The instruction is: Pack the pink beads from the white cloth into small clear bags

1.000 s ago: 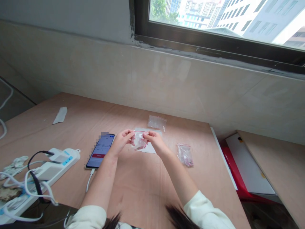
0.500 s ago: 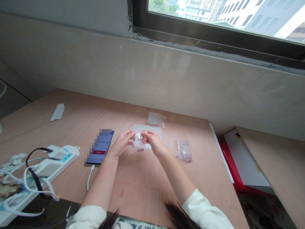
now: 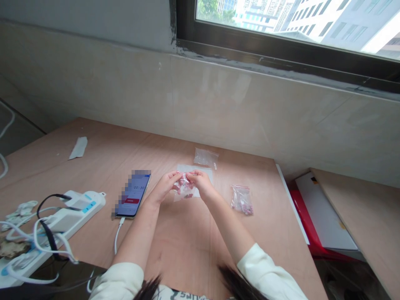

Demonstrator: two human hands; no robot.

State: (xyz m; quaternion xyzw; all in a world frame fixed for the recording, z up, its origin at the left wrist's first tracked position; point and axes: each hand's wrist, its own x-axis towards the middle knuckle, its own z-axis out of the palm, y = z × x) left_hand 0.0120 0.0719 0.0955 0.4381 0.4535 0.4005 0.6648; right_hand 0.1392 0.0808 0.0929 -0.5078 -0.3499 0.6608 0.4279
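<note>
Left hand [image 3: 165,186] and right hand [image 3: 200,182] pinching red-edged clear plastic bag [image 3: 184,194] at opposite ends of top edge, neither nearer; edge running left-right, bag hanging towards near edge of pale-brown wooden table [image 3: 187,237].

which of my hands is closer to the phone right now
Left: your left hand is just right of the smartphone. Your right hand is farther right, across the clear zip bag that both hold.
</note>
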